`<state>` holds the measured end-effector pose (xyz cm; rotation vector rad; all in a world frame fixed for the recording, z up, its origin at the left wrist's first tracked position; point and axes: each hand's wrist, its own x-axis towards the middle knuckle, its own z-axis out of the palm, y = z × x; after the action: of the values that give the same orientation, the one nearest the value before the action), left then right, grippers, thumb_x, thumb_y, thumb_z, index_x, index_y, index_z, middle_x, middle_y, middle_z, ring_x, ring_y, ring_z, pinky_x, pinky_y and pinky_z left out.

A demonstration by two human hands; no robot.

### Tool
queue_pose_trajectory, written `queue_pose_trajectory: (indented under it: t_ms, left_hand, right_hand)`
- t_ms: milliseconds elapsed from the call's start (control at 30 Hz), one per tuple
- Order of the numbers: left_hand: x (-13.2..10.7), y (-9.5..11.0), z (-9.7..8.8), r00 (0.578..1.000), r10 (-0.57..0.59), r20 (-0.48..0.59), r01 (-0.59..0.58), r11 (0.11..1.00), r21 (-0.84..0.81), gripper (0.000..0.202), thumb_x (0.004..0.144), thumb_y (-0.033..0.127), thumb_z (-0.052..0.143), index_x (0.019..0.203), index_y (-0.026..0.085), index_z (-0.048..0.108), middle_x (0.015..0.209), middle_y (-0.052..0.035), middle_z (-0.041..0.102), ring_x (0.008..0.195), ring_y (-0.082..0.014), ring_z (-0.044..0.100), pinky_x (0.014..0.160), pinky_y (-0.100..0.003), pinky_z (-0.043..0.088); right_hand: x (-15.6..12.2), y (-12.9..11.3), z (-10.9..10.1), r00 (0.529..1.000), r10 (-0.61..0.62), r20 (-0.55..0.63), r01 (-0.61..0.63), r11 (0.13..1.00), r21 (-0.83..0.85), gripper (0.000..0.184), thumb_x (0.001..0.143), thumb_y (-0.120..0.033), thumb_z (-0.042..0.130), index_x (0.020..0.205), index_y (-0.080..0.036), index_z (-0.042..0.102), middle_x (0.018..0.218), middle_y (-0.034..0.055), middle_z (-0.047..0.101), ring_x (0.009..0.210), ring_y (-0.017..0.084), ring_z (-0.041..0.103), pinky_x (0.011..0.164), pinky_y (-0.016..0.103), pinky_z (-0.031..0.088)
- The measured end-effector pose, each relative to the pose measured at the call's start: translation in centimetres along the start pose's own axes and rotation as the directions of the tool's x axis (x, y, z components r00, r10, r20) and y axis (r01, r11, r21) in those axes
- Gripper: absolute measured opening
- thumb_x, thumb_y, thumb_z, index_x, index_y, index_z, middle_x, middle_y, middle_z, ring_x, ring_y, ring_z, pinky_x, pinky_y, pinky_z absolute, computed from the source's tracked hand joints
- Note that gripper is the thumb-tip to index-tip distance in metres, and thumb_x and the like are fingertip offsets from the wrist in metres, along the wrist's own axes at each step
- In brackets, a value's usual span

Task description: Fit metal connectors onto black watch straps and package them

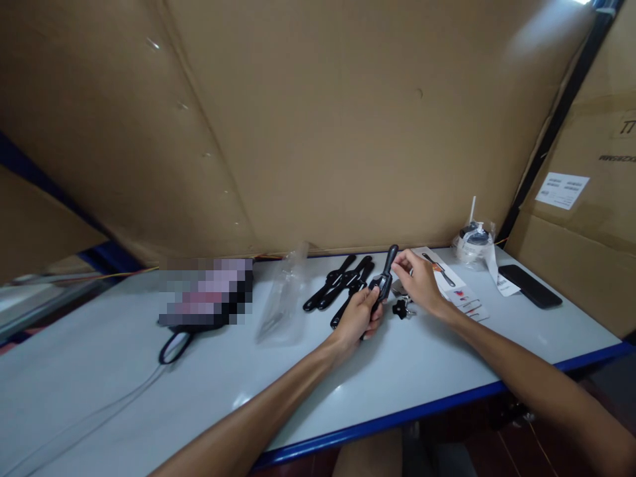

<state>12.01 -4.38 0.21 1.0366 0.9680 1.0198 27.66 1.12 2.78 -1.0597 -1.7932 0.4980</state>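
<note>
My left hand (358,315) is wrapped around the middle of a black spokeshave (391,257), its thumb pressed on the centre body. One handle of the tool points up and away from me. Close to that handle, my right hand (418,278) has its thumb and fingertips pinched together; what is between them, if anything, is too small to make out. Several more black spokeshaves (330,285) lie side by side just left of the held one. Below my right hand, a black star-shaped knob (399,309) and small shiny metal parts (410,309) rest on the table.
A clear plastic bag (285,298) and a blurred-out dark pouch (173,344) with a loop are to the left. Printed cards (450,275), a bagged cup (474,245) and a dark phone (530,286) sit right. Cardboard (338,132) walls the white table (199,404).
</note>
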Motion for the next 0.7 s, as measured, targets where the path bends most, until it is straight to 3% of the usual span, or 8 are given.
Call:
queue_pose_trajectory:
  t_ms: [67,100,200,300,400,567,700]
  left_hand:
    - [0.1,-0.1,0.0,0.999,0.036,-0.002,-0.036,0.999,-0.011,0.036,0.094,0.054,0.056,0.082,0.02,0.048,0.051,0.0095,0.038,0.036,-0.0046,0.023,0.032,-0.016,0.018]
    - [0.1,-0.2,-0.1,0.999,0.047,-0.005,-0.047,0.999,-0.013,0.038,0.093,0.056,0.056,0.083,0.021,0.048,0.051,0.0096,0.038,0.036,-0.0046,0.023,0.032,-0.016,0.018]
    - [0.3,-0.4,-0.2,0.997,0.072,-0.023,-0.072,0.997,-0.011,0.042,0.09,0.062,0.058,0.082,0.022,0.046,0.05,0.01,0.038,0.035,-0.0045,0.022,0.031,-0.016,0.018]
    - [0.4,-0.6,-0.2,0.992,0.115,-0.04,-0.115,0.993,0.022,0.048,0.087,0.068,0.059,0.082,0.022,0.046,0.049,0.0105,0.038,0.034,-0.0047,0.023,0.03,-0.016,0.018]
    - [0.4,-0.7,-0.1,0.988,0.151,-0.034,-0.148,0.986,0.073,0.051,0.083,0.071,0.061,0.082,0.022,0.047,0.048,0.0104,0.039,0.033,-0.0048,0.024,0.029,-0.017,0.017]
    - [0.1,-0.7,0.1,0.987,0.16,0.007,-0.16,0.981,0.111,0.05,0.085,0.07,0.059,0.084,0.021,0.049,0.049,0.0096,0.04,0.033,-0.0056,0.027,0.03,-0.018,0.019]
    - [0.0,-0.6,0.1,0.986,0.165,0.036,-0.167,0.982,0.082,0.046,0.087,0.065,0.061,0.082,0.021,0.048,0.051,0.0092,0.041,0.034,-0.0053,0.028,0.032,-0.018,0.021]
  right_hand:
    - [0.2,0.4,-0.2,0.975,0.148,0.164,-0.172,0.975,0.141,0.011,0.091,-0.028,0.054,0.085,-0.02,0.058,0.065,-0.0024,0.059,0.057,0.013,0.055,0.057,0.024,0.042]
    - [0.3,0.6,-0.2,0.94,0.203,0.275,-0.263,0.944,0.201,0.014,0.092,-0.032,0.052,0.085,-0.02,0.057,0.062,-0.003,0.058,0.052,0.012,0.052,0.051,0.023,0.039]
    - [0.3,0.6,-0.4,0.852,0.252,0.458,-0.425,0.844,0.328,0.024,0.092,-0.041,0.052,0.085,-0.019,0.057,0.066,-0.0007,0.063,0.048,0.01,0.052,0.042,0.02,0.036]
    - [0.0,0.2,-0.4,0.847,0.235,0.477,-0.442,0.81,0.386,0.027,0.089,-0.045,0.061,0.084,-0.019,0.058,0.07,0.0003,0.065,0.05,0.01,0.055,0.042,0.02,0.039]
    - [-0.3,-0.2,-0.2,0.849,0.236,0.473,-0.431,0.827,0.362,0.025,0.087,-0.041,0.066,0.077,-0.019,0.058,0.063,-0.0023,0.06,0.046,0.008,0.05,0.039,0.019,0.036]
    - [-0.6,-0.2,0.5,0.886,0.251,0.391,-0.387,0.865,0.321,0.022,0.086,-0.028,0.064,0.068,-0.019,0.057,0.052,-0.0049,0.051,0.042,0.007,0.04,0.038,0.02,0.028]
    - [-0.6,0.0,0.6,0.894,0.253,0.371,-0.38,0.866,0.325,0.022,0.086,-0.03,0.064,0.069,-0.019,0.057,0.053,-0.0044,0.052,0.043,0.008,0.041,0.037,0.019,0.029]
